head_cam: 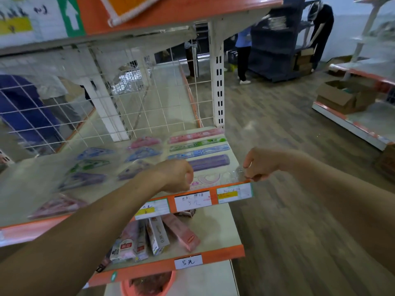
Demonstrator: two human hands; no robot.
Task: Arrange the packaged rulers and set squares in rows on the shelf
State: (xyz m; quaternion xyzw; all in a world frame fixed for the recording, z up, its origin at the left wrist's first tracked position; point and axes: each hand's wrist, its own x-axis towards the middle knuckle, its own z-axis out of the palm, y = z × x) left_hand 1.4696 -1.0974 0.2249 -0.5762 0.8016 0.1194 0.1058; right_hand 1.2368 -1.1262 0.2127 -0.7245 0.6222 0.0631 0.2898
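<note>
A clear packet with a pink protractor (210,179) lies at the front right of the shelf (25,197). My left hand (176,177) pinches its left end and my right hand (259,164) pinches its right end. Behind it lie packaged rulers in a column: purple (210,162), blue (198,152), green (197,143) and pink (195,135). Left of these lie rows of packaged set squares, among them a blue one (94,152), a green one (88,165), a purple one (82,180) and a pink one (57,206).
The shelf's orange front rail carries price labels (193,200). A wire grid panel (89,107) closes the back. The lower shelf holds boxed goods (156,236). A white upright post (218,82) stands at the right corner. Other people (243,54) and a cardboard box (342,96) occupy the aisle.
</note>
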